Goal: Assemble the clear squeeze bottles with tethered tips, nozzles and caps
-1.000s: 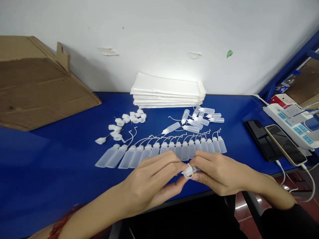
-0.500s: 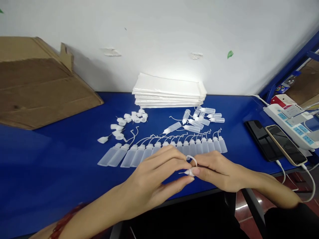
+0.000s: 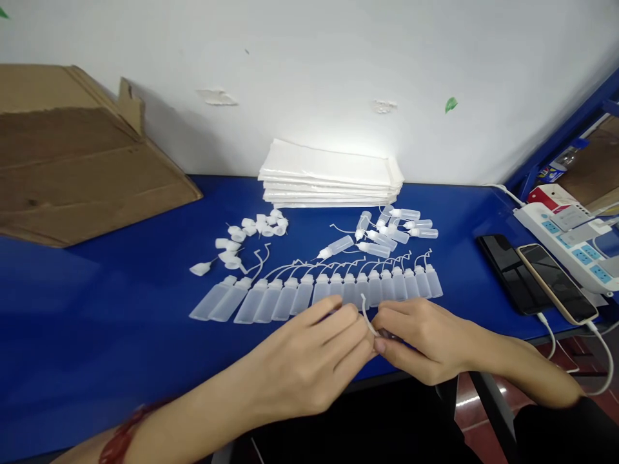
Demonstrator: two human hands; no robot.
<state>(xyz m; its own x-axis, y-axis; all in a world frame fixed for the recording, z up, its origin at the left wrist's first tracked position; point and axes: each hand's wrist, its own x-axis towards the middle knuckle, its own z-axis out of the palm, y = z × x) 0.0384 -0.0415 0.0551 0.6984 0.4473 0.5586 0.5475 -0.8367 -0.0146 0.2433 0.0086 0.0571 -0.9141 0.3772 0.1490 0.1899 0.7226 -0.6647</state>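
Left hand point(image 3: 312, 361) now curled inward, grip unclear — right hand point(image 3: 425, 341) clamped on translucent bottle point(image 3: 387, 334), slim strap point(image 3: 366, 316) curved upward

The left hand point(image 3: 314, 364) and right hand point(image 3: 428, 341) hide most of the held piece point(image 3: 388, 334) with 1 curved strap point(image 3: 366, 317); the left edge cuts off the cardboard point(image 3: 72, 161).

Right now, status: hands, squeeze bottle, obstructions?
Right hand pinching squeeze bottle, mostly hidden. Left hand curled alongside, grip unclear. White strap sticking up between hands. Bottle row just beyond; nothing visibly blocking.
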